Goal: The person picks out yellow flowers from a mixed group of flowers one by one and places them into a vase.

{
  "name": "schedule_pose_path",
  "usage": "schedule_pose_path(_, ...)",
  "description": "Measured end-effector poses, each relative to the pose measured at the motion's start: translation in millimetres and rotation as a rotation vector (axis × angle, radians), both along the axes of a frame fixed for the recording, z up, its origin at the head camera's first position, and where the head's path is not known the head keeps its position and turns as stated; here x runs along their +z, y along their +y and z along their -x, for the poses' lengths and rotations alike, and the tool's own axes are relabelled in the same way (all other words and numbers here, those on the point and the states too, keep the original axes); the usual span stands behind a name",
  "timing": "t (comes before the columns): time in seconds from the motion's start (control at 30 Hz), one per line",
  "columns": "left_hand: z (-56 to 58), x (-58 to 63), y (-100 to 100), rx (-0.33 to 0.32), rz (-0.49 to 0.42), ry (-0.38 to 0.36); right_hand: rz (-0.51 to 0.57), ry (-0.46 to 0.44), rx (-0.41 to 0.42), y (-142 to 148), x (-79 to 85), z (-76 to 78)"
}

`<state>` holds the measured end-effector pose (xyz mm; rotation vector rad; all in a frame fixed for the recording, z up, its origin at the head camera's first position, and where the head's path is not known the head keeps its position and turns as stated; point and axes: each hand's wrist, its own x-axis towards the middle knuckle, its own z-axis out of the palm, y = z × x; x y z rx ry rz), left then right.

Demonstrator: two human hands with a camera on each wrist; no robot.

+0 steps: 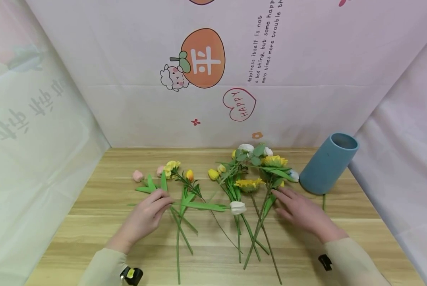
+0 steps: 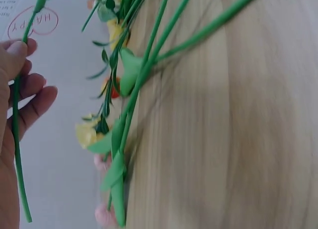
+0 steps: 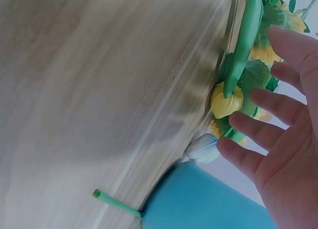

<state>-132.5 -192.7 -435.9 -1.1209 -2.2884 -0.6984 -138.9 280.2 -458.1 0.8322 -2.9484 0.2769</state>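
My left hand (image 1: 149,212) pinches the green stem of a white tulip (image 1: 238,207), whose head points right, above the table. In the left wrist view, thumb and fingers of the left hand (image 2: 20,85) grip that stem. The right hand (image 1: 300,208) reaches over the right-hand flower pile with fingers spread. In the right wrist view, the right hand (image 3: 283,114) holds nothing, close to a yellow tulip (image 3: 226,101) and a pale blue tulip (image 3: 202,148). Sunflowers (image 1: 249,184), white blooms and yellow tulips lie in that pile, stems toward me.
A blue vase (image 1: 327,165) stands at the table's right, with a green stem (image 3: 117,203) poking out beside its base. On the left lie pink tulips (image 1: 138,176), a yellow flower (image 1: 172,167) and an orange tulip (image 1: 190,175). Printed cloth (image 1: 145,115) hangs behind the table.
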Motion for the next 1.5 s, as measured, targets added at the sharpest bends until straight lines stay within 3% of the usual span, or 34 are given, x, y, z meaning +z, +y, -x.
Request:
schedule_pose_path(0.17, -5.1, 2.5, -17, -0.009, -0.039, 0.053, 0.014, -0.006, 0.000, -1, 2.1, 6.2)
schedule_pose_path(0.3, -4.2, 5.7, -33, 0.048, -0.094, 0.095, -0.001, 0.051, -0.010, -4, 4.1, 15.5)
schedule_pose_path(0.47, 0.2, 4.6, -53, 0.203, -0.153, 0.112, -0.020, 0.128, -0.025, -13, 6.9, 27.1)
schedule_pose_path(0.73, 4.0, -13.6, -83, 0.543, -0.154, 0.073, -0.019, 0.154, -0.053, -32, 6.1, 45.4)
schedule_pose_path(0.93, 3.7, -20.9, -93, 0.750, -0.231, -0.004, -0.010, 0.133, -0.083, -43, 6.2, 56.9)
schedule_pose_path(1.07, 5.0, -23.6, -97, 0.840, -0.255, -0.058, -0.006, 0.089, -0.108, -50, 5.0, 64.3)
schedule_pose_path(1.17, 6.6, -26.2, -101, 0.890, -0.257, -0.093, -0.004, 0.059, -0.121, -54, 3.2, 69.7)
schedule_pose_path(1.33, 6.8, -31.4, -107, 0.951, -0.216, -0.212, 0.016, 0.016, -0.147, -58, 0.0, 76.9)
schedule_pose_path(1.5, 7.2, -36.9, -109, 0.978, -0.148, -0.287, 0.033, -0.124, -0.223, -57, -2.3, 81.9)
